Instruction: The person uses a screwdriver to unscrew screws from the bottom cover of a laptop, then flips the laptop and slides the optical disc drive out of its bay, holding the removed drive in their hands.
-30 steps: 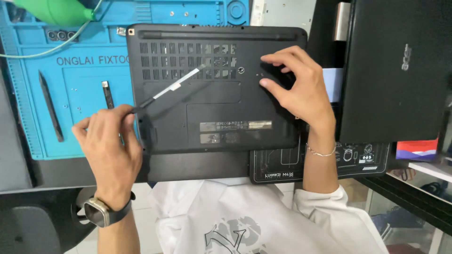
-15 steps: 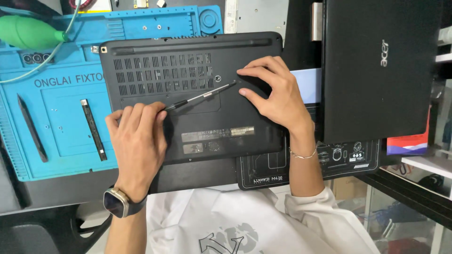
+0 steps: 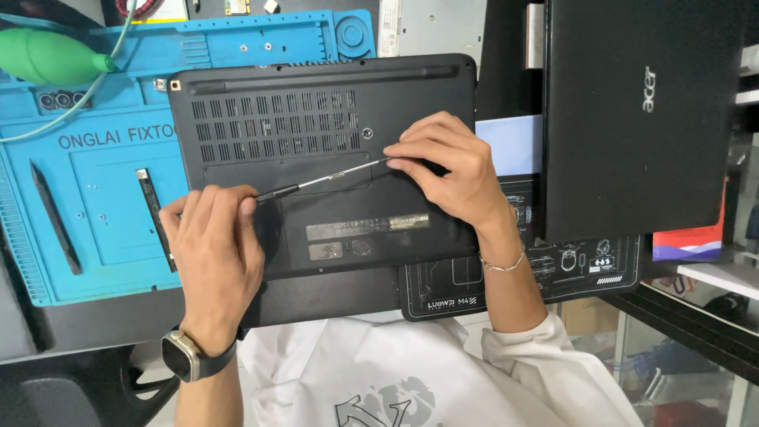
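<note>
A black laptop (image 3: 316, 119) lies upside down in front of me, its vented bottom panel facing up. My left hand (image 3: 213, 253) grips the handle of a thin screwdriver (image 3: 328, 178) over the laptop's lower left part. The metal shaft runs up and to the right across the panel. My right hand (image 3: 451, 170) rests on the laptop's right side, and its fingertips pinch the shaft near the tip. A watch is on my left wrist and a thin bracelet on my right.
A blue repair mat (image 3: 87, 182) lies to the left, with a black pry tool (image 3: 54, 217) and a dark narrow strip (image 3: 154, 213) on it. A green air blower (image 3: 51, 57) sits at the top left. A second closed black laptop (image 3: 640, 119) stands at the right over a dark printed mat (image 3: 553, 269).
The screwdriver tip has swung rightward across the panel and now meets my right fingertips. My left hand has shifted right and lower along the laptop's left part.
</note>
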